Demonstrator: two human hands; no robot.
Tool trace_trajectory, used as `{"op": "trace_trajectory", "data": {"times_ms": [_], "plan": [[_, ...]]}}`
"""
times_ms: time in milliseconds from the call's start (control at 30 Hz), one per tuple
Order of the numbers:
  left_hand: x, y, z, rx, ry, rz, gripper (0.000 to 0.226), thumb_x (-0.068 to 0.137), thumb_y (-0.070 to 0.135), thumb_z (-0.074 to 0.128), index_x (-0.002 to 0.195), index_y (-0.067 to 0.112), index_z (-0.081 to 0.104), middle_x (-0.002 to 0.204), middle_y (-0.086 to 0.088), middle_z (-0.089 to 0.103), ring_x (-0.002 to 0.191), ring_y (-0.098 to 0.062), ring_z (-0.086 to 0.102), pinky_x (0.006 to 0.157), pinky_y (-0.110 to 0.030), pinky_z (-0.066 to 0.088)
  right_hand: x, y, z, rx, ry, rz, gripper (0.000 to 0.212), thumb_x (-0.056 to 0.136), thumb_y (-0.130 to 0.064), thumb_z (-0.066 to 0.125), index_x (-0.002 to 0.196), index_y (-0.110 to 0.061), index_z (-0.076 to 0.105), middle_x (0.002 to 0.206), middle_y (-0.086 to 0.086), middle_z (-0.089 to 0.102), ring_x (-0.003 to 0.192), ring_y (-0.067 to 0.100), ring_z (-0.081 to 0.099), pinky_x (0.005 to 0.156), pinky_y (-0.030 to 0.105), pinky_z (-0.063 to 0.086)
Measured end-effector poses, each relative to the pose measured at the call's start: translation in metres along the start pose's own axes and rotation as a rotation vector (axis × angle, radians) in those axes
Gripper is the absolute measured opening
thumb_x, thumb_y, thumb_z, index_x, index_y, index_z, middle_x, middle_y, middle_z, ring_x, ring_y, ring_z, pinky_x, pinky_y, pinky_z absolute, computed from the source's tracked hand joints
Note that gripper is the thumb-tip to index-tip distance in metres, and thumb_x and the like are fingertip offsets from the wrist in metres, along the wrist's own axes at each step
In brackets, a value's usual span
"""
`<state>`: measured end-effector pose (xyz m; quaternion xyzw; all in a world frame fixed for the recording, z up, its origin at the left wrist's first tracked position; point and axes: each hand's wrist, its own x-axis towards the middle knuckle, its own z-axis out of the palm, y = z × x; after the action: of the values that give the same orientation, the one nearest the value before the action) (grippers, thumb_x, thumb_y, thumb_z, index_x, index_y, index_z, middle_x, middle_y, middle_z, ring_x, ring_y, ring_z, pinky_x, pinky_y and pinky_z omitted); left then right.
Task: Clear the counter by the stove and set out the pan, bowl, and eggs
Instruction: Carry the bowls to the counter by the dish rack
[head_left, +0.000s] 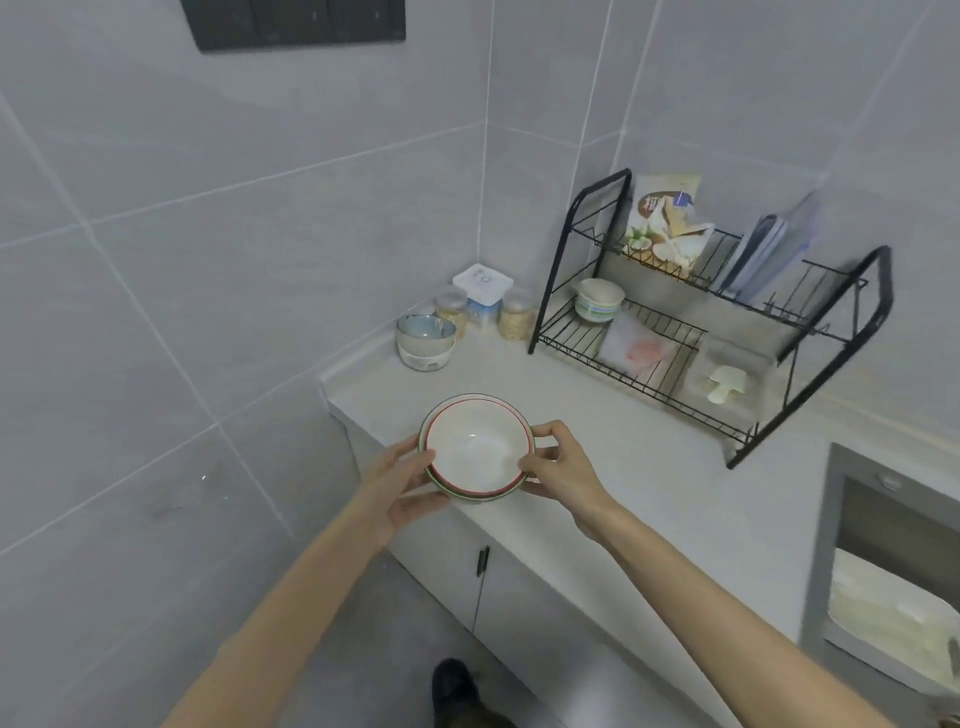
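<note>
1. White ceramic bowl with a red rim, seemingly nested in a green-rimmed bowl, is gripped from both sides. The left hand curls round its left side, and the right hand pinches the right rim.
2. It is at the near corner of the pale stone counter, partly past the front edge; whether it rests there is unclear.
3. Keep both grips level so the pair cannot slip, and set it well in from the edge, clear of the black wire dish rack.

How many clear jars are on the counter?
2, in the back corner of the counter: one jar left of the white box, the other jar right of it. More may hide behind.
</note>
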<state>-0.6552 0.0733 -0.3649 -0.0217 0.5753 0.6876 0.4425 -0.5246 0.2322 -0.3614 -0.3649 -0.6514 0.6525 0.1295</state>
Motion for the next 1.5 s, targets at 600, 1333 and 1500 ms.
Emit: {"op": "trace_trajectory", "data": {"times_ms": [600, 1333, 1500], "plan": [[0.236, 0.067, 0.039, 0.084, -0.139, -0.169, 0.039, 0.092, 0.011, 0.058, 0.129, 0.023, 0.053, 0.115, -0.005, 0.063, 0.096, -0.024, 0.065, 0.099, -0.045, 0.048, 0.225, -0.011, -0.009, 0.103, 0.153, 0.242, 0.024, 0.085, 0.002, 0.052, 0.098, -0.017, 0.049, 0.09, 0.01, 0.059, 0.091, 0.027, 0.06, 0.079, 0.047, 0.058], [0.309, 0.077, 0.059, -0.229, -0.049, -0.395, 0.01, 0.09, -0.001, 0.053, 0.084, 0.003, 0.06, 0.088, -0.011, 0.064, 0.082, -0.017, 0.06, 0.066, -0.021, 0.056, 0.294, -0.016, 0.003, 0.284, 0.385, 0.335, 0.03, 0.089, 0.005, 0.05, 0.115, -0.01, 0.05, 0.099, 0.011, 0.061, 0.072, 0.018, 0.062, 0.056, 0.025, 0.054], [0.316, 0.079, 0.063, -0.333, -0.01, -0.432, 0.008, 0.091, 0.007, 0.057, 0.087, 0.003, 0.062, 0.084, -0.012, 0.068, 0.087, -0.021, 0.063, 0.074, -0.028, 0.055, 0.309, -0.017, 0.015, 0.388, 0.417, 0.386, 0.031, 0.092, 0.001, 0.051, 0.122, -0.006, 0.048, 0.1, 0.012, 0.061, 0.074, 0.02, 0.062, 0.067, 0.029, 0.054]]}}
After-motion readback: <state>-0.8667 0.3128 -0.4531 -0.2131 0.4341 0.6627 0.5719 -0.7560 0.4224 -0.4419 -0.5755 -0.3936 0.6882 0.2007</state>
